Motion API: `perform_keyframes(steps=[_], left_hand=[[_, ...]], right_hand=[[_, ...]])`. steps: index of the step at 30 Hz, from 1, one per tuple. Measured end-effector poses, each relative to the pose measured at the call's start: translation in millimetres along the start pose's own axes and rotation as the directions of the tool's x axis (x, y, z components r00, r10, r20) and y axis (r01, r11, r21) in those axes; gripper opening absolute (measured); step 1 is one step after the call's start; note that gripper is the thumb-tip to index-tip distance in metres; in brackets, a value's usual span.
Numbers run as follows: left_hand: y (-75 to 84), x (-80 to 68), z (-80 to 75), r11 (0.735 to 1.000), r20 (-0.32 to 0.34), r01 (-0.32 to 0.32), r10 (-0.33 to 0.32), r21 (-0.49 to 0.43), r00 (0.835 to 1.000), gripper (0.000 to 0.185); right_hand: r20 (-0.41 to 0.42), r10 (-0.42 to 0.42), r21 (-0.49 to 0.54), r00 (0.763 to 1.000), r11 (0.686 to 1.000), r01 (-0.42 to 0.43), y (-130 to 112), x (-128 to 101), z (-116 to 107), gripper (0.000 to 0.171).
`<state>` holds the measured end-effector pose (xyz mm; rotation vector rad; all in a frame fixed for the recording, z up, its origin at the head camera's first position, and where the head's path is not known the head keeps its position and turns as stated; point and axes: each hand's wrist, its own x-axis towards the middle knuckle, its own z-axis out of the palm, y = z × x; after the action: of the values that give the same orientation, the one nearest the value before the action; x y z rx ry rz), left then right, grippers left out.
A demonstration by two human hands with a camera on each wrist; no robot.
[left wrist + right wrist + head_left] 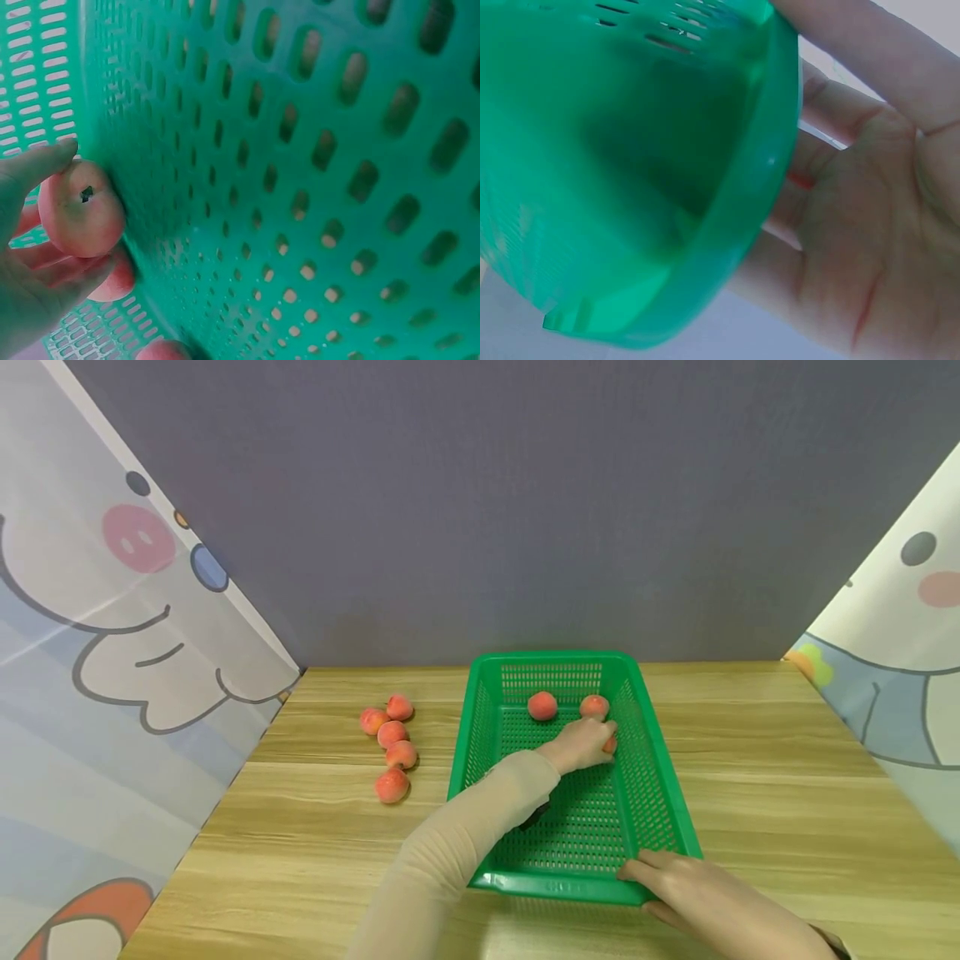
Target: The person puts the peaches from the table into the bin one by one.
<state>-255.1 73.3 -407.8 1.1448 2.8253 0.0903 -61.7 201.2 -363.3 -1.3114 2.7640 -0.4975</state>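
Hands are both working at the green basket (678,814) — the left hand (581,745) is reaching inside it and curling its fingers round a peach (80,208), while the right hand (686,881) is steadying the near right corner, fingers against the rim. The right wrist view is showing that palm lying fairly flat under the rim (761,187), thumb over the top, more bracing than clenching.

Going by size: the wooden tabletop (750,793) is carrying everything, with cartoon-printed curtains hanging at either side and a grey wall behind. The basket is sitting in the middle of it, long side running away from the person. Inside, two loose peaches (542,705) are lying near the far wall, the second one (594,705) just beyond the left hand's fingertips. The held peach is sitting low against the basket's right wall, close to the floor mesh; whether it is already touching the floor I cannot tell.

Judging from the layout, the job of moving fruit into the basket is under way but less than half done — two peaches are in, a third is being set down, and five more (392,752) are waiting in a loose line on the tabletop to the left of the basket, well apart from either hand.
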Motion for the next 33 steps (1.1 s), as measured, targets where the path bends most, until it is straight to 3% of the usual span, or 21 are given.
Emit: perform_keyframes(steps=[10,18,33], left_hand=[[0.5,-0.4,-8.3,1.0,0.04,0.005,-0.005,-0.005,0.999,0.054],[4.9,-2.5,-23.4,0.998,0.068,0.01,-0.015,0.061,0.998,0.056],[6.7,-19.5,-61.0,0.994,0.088,-0.06,0.052,0.091,0.995,0.01]], right_hand=[[0.009,0.006,0.006,1.0,1.0,-0.006,0,0,0,0.031],[0.037,0.046,0.001,0.998,0.999,-0.046,-1,1,1,0.031],[0.021,0.03,-0.006,0.999,1.0,-0.029,-2,0,0,0.031]])
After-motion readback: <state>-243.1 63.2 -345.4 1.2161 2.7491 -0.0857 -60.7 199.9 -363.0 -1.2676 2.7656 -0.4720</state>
